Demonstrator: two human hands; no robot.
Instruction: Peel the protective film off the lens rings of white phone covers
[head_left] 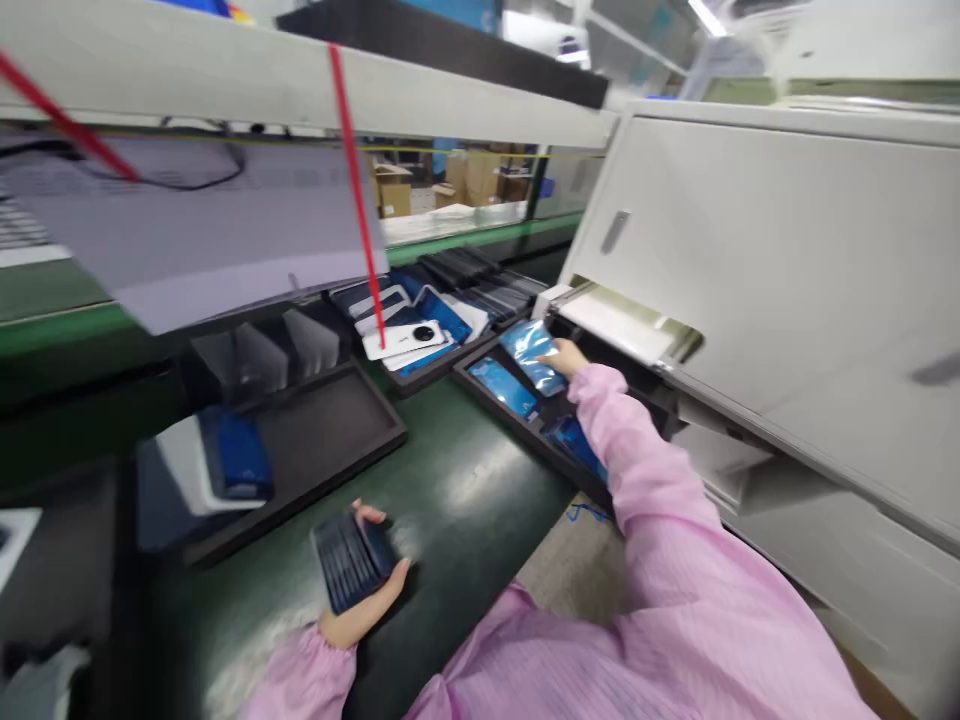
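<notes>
A shiny blue plastic pouch (529, 352), probably light, floppy and slippery so best pinched at an edge, was gripped over the black tray (491, 405) by the right hand (568, 358), while a dark flat phone-like slab (351, 560) was cradled by the left hand's (360, 600) curled fingers.

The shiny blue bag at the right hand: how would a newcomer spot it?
Find the big grey machine; the black tray sits at its slot. The right hand grips the shiny blue bag, lifted and crinkled, unlike the flat blue pack beside it.
</notes>
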